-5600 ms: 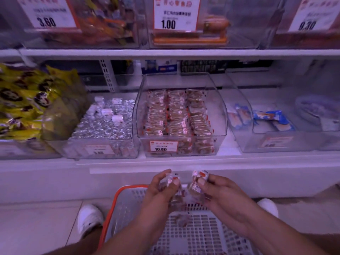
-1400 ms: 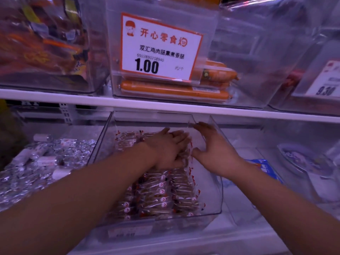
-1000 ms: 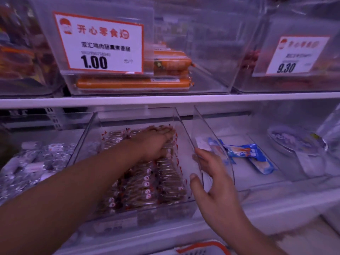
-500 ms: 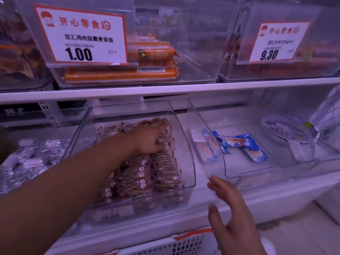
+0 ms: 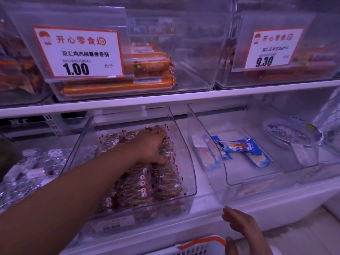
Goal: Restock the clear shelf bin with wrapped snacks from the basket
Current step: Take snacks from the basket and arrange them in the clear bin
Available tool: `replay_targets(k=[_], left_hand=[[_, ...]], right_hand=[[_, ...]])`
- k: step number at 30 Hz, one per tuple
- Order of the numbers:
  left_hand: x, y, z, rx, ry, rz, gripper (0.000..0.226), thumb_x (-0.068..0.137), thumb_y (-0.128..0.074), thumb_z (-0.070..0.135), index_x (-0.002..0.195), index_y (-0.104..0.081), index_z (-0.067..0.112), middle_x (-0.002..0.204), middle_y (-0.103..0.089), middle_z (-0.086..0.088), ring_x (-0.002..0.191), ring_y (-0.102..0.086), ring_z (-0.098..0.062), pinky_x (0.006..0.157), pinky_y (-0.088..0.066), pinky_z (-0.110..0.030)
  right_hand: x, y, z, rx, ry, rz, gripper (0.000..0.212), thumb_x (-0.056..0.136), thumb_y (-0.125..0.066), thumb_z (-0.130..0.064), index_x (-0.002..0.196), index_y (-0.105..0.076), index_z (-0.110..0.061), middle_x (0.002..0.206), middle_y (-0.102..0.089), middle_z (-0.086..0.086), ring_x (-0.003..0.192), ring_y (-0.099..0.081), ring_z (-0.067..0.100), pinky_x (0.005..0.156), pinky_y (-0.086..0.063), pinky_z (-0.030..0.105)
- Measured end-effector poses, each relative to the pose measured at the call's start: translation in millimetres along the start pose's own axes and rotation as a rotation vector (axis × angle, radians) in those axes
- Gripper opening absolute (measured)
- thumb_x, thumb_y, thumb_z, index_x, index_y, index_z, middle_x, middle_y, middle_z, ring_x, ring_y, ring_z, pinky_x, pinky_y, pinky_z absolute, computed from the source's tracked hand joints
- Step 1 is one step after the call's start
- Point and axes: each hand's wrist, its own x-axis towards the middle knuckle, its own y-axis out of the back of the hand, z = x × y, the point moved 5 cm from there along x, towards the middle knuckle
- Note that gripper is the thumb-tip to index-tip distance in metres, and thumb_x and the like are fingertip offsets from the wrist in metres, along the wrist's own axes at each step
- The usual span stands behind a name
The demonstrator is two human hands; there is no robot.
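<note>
Left arm extends from 8 o'clock into the clear bin (image 5: 185,157) at frame centre; the left hand (image 5: 150,146) lies palm-down on the wrapped snacks (image 5: 143,183), fingers bent over the rear packets at the bin's 12 o'clock end. Whether it pinches a packet or merely presses cannot be told, as the fingertips are sunk among the wrappers. Right hand (image 5: 239,227) hangs at 5 o'clock, below the shelf edge and above the basket (image 5: 200,244), fingers loosely spread, holding nothing. The snacks fill the bin in tight rows from front to back. The basket shows only an orange rim and white mesh at 6 o'clock; its contents are out of view. At 3 o'clock a second clear bin (image 5: 228,162) holds a few blue packets (image 5: 237,146). At 9 o'clock a bin holds silver-wrapped pieces (image 5: 27,173). On the upper shelf at 12 o'clock, a bin with a 1.00 tag (image 5: 79,52) contains orange sausages (image 5: 117,87); at 1 o'clock is a 9.30 tag (image 5: 272,50).
</note>
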Motion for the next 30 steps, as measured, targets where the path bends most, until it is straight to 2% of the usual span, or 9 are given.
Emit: replay_targets(k=[1,2,3,4,7,12,16,27,30], left_hand=[[1,1,0,-0.002,-0.008,-0.002,0.084,0.068,-0.073,0.062,0.133,-0.045,0.018,0.135,-0.053,-0.01,0.117,-0.052,-0.029,0.095,-0.043,-0.035],[2,2,1,0.003,-0.019,0.003,0.079,0.067,-0.074,0.06,0.127,-0.046,0.018,0.127,-0.058,-0.009,0.11,-0.054,-0.027,0.087,-0.043,-0.033],[4,3,2,0.013,-0.031,0.014,0.075,0.065,-0.076,0.058,0.122,-0.047,0.019,0.118,-0.06,-0.007,0.104,-0.055,-0.027,0.079,-0.041,-0.031],[5,5,3,0.022,-0.043,0.023,0.072,0.063,-0.077,0.055,0.119,-0.048,0.019,0.11,-0.061,-0.005,0.099,-0.056,-0.026,0.074,-0.039,-0.03],[4,11,6,-0.026,-0.074,0.042,0.064,0.057,-0.078,0.052,0.109,-0.051,0.025,0.088,-0.057,0.007,0.082,-0.054,-0.018,0.065,-0.036,-0.029],[0,11,0,-0.32,-0.052,-0.145,0.06,0.055,-0.08,0.048,0.106,-0.053,0.036,0.094,-0.064,0.014,0.086,-0.061,-0.01,0.078,-0.052,-0.029],[2,2,8,-0.279,-0.047,-0.312,0.061,0.058,-0.084,0.047,0.107,-0.048,0.037,0.097,-0.063,0.015,0.089,-0.062,-0.01,0.082,-0.052,-0.028],[3,6,9,-0.047,-0.093,-0.039,0.055,0.068,-0.079,0.048,0.106,-0.048,0.023,0.087,-0.049,0.008,0.082,-0.051,-0.017,0.066,-0.036,-0.029],[6,5,5,-0.078,-0.108,-0.089,0.064,0.081,-0.072,0.047,0.132,-0.046,0.018,0.12,-0.057,-0.002,0.108,-0.054,-0.022,0.084,-0.043,-0.03]], right_hand=[[9,-4,1,0.136,-0.168,-0.038,0.048,0.072,-0.085,-0.028,0.097,-0.069,0.01,0.097,-0.07,0.029,0.101,-0.065,0.028,0.082,-0.041,0.029],[11,-11,4,0.174,-0.26,-0.186,0.068,0.076,-0.07,-0.046,0.106,-0.065,0.014,0.103,-0.065,0.033,0.113,-0.06,0.038,0.087,-0.04,0.034],[15,-10,10,0.173,-0.333,-0.202,0.032,0.092,-0.064,-0.014,0.106,-0.065,0.015,0.104,-0.063,0.033,0.117,-0.056,0.041,0.087,-0.041,0.037],[17,-3,15,0.164,-0.333,-0.191,0.018,0.094,-0.06,-0.003,0.097,-0.068,0.012,0.101,-0.064,0.029,0.115,-0.055,0.041,0.086,-0.041,0.038],[29,-4,34,0.062,-0.397,-0.215,0.026,0.093,-0.062,-0.006,0.067,-0.063,-0.006,0.084,-0.066,0.009,0.102,-0.055,0.034,0.101,-0.039,0.044],[17,-6,41,0.07,-0.376,-0.2,0.018,0.092,-0.064,-0.006,0.074,-0.065,-0.011,0.098,-0.065,0.013,0.102,-0.057,0.03,0.104,-0.039,0.042],[8,-15,43,0.039,-0.415,-0.291,0.016,0.091,-0.066,-0.015,0.075,-0.067,-0.012,0.092,-0.069,0.009,0.103,-0.057,0.03,0.106,-0.041,0.042],[2,-20,24,-0.096,-0.491,-0.363,0.021,0.093,-0.064,-0.016,0.073,-0.066,-0.007,0.08,-0.064,0.006,0.094,-0.056,0.026,0.08,-0.044,0.025],[1,-18,21,-0.131,-0.388,-0.343,0.017,0.092,-0.065,-0.014,0.076,-0.066,-0.018,0.078,-0.065,-0.001,0.075,-0.057,0.008,0.057,-0.043,0.006]])
